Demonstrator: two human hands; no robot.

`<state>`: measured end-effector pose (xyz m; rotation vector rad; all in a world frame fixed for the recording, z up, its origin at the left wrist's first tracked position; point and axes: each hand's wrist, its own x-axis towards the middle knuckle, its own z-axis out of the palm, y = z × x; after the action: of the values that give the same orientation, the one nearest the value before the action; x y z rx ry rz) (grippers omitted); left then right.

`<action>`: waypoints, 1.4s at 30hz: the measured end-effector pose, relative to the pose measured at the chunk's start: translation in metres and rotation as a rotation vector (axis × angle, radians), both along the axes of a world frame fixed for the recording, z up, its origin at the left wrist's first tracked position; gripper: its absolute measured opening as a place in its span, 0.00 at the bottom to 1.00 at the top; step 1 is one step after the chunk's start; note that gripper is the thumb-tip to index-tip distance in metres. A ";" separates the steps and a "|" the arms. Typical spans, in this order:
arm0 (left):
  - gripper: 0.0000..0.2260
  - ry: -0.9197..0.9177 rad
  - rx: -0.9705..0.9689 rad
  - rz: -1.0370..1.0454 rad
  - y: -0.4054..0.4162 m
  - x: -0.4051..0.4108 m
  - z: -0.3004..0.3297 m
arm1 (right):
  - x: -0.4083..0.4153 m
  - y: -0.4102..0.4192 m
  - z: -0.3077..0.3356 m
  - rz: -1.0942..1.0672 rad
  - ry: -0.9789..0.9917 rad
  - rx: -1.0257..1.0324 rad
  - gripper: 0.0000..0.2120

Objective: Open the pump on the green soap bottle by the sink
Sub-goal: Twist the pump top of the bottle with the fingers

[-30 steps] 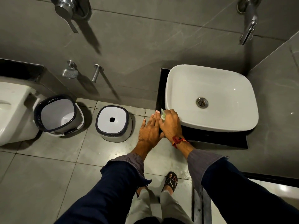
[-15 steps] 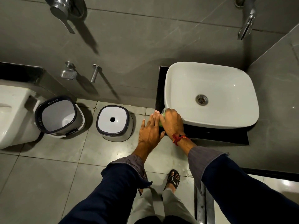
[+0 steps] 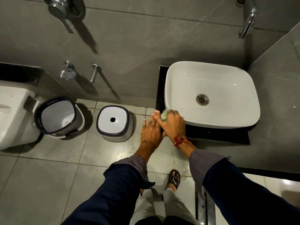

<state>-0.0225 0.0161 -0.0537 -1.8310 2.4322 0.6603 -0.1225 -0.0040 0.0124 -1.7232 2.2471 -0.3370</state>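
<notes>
Fingers point(image 3: 170, 113) of the right hand point(image 3: 174, 125) are curled around the top of the green soap bottle point(image 3: 164, 115), gripping its pump head, while the left hand point(image 3: 151, 131) lies flat just beside it with its fingers straight and loosely spread, holding nothing. Only a pale green sliver of the bottle shows between the hands; it stands on the dark bench point(image 3: 211, 134) at the front left corner of the white sink point(image 3: 211, 95). It is likely light, stiff plastic and perhaps slick with soap. A locked pump probably needs a twist, so the body would turn with it unless the left hand wraps the lower part firmly while the right turns the head.
</notes>
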 end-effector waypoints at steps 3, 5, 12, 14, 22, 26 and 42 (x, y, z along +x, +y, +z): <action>0.40 -0.029 -0.010 -0.016 0.000 0.001 0.000 | 0.004 0.001 -0.003 0.052 -0.024 -0.014 0.23; 0.40 -0.018 -0.006 -0.010 0.000 0.000 0.000 | 0.001 -0.003 -0.003 0.046 -0.039 0.005 0.22; 0.41 -0.003 0.000 0.005 0.001 0.000 -0.001 | -0.002 -0.005 0.000 0.034 0.046 0.007 0.29; 0.41 -0.009 -0.003 -0.007 0.001 0.000 -0.001 | 0.000 -0.004 -0.003 0.089 0.047 0.018 0.25; 0.40 -0.037 -0.016 -0.015 -0.001 0.000 -0.002 | -0.001 -0.008 -0.001 0.054 0.090 0.001 0.28; 0.41 -0.046 -0.022 -0.023 0.002 -0.001 -0.003 | -0.004 -0.004 -0.005 0.167 0.054 0.002 0.20; 0.41 -0.056 -0.015 0.008 0.004 -0.005 -0.007 | -0.006 -0.002 -0.004 0.053 0.068 -0.003 0.28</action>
<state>-0.0271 0.0202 -0.0605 -1.8396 2.4022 0.5846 -0.1288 -0.0059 0.0089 -1.8181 2.2442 -0.2742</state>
